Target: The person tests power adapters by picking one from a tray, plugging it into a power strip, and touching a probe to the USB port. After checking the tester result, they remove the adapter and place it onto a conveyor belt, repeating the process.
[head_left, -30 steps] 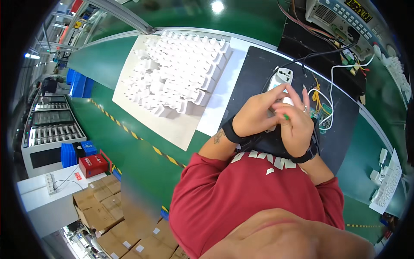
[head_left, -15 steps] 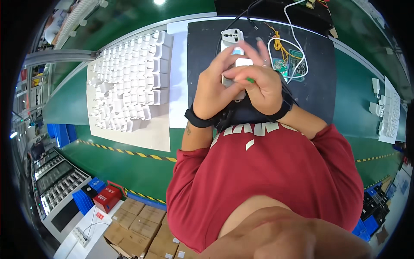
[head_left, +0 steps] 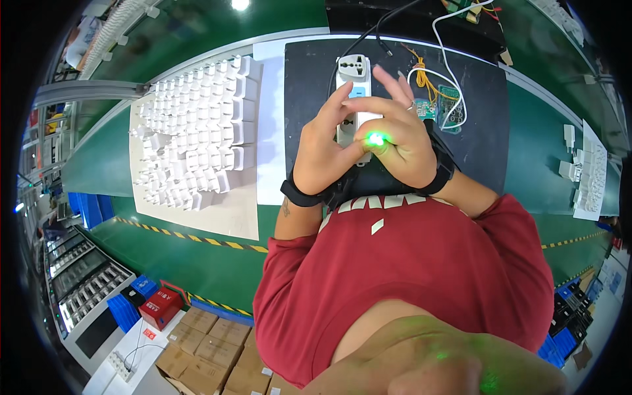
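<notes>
Both my hands are raised close together over a white power strip (head_left: 353,66), which lies lengthwise on the black mat. My right hand (head_left: 408,148) has its thumb and a bent finger pressed together around a small green-glowing thing (head_left: 376,139); its body is mostly hidden and its kind does not show. The index finger of that hand reaches across toward my left hand (head_left: 316,148). Thumb and index finger of the left hand are apart, curved around a gap, with no held thing visible; the thumb is near the glow. Dark bands circle both wrists.
Rows of white plastic housings (head_left: 204,118) stand on a pale board at left. Right of the strip lie green circuit boards (head_left: 449,105), a yellow wire bundle (head_left: 419,76) and a white cable (head_left: 442,39). More white adapters (head_left: 586,171) sit at far right. Cartons (head_left: 210,349) stand lower left.
The green thing between my right fingers has lit up brightly, and green light falls on my neck. My hands have shifted slightly down, and the white piece between them is less visible.
</notes>
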A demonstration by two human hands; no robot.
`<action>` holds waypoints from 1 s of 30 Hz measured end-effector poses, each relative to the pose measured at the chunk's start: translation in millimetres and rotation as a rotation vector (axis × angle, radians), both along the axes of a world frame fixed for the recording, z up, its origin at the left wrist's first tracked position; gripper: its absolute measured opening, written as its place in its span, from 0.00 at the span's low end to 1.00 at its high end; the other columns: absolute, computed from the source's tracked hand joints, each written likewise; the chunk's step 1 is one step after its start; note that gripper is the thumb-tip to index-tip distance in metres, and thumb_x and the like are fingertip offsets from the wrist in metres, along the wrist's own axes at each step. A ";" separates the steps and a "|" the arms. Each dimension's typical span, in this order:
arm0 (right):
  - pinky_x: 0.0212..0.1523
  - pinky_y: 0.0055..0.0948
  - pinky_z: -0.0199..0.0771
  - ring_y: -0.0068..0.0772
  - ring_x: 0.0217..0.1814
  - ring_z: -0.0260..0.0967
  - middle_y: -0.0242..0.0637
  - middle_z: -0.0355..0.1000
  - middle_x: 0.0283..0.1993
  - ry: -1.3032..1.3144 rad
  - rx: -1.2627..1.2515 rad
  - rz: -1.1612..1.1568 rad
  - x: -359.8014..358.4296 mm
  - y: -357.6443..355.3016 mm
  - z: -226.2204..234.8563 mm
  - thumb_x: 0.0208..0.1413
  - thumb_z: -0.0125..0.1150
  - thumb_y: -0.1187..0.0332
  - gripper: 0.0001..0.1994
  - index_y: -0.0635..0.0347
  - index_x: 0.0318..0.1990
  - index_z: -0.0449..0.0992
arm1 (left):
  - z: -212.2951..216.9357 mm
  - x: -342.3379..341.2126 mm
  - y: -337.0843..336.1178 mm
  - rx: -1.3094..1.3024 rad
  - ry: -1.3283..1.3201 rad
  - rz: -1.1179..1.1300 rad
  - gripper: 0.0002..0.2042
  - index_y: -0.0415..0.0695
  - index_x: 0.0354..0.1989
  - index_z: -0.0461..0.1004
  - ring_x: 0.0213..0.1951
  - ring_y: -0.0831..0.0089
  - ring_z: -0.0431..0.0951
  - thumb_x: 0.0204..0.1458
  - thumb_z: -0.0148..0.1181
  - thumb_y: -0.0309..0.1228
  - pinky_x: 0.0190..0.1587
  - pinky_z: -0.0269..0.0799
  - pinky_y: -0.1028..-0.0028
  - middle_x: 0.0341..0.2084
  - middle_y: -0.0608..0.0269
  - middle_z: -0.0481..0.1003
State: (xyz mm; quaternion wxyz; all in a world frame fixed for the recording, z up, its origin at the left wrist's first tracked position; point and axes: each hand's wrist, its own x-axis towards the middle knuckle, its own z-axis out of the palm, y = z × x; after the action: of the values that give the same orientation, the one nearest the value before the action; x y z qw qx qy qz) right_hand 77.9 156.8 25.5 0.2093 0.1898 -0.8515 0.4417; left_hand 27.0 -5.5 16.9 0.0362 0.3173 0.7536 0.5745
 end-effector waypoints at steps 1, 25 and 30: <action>0.65 0.64 0.32 0.51 0.69 0.49 0.27 0.70 0.54 -0.009 0.011 -0.005 -0.5 1.2 1.4 0.50 0.54 0.70 0.04 0.50 0.33 0.76 | 0.4 0.1 -0.2 -0.007 0.001 0.001 0.37 0.40 0.61 0.59 0.45 0.57 0.78 0.38 0.67 0.24 0.46 0.72 0.69 0.41 0.47 0.75; 0.56 0.44 0.63 0.43 0.55 0.66 0.37 0.71 0.49 0.174 -0.015 0.079 -9.0 6.8 7.3 0.44 0.59 0.72 0.11 0.60 0.38 0.74 | 4.2 0.5 -2.4 -0.039 -0.085 -0.028 0.38 0.38 0.62 0.57 0.47 0.60 0.77 0.37 0.64 0.20 0.50 0.70 0.69 0.43 0.46 0.75; 0.57 0.46 0.61 0.41 0.56 0.66 0.34 0.72 0.46 0.212 0.006 0.073 -11.5 5.4 5.1 0.43 0.60 0.73 0.08 0.58 0.34 0.74 | 5.5 1.6 -0.7 -0.034 -0.058 -0.015 0.36 0.38 0.61 0.58 0.46 0.58 0.77 0.39 0.64 0.21 0.49 0.71 0.69 0.43 0.47 0.75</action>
State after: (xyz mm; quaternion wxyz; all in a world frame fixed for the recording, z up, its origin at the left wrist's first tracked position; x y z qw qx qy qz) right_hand 66.4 162.1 30.6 0.2813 0.2667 -0.8184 0.4241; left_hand 28.6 -6.2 22.4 0.0676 0.3056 0.7593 0.5705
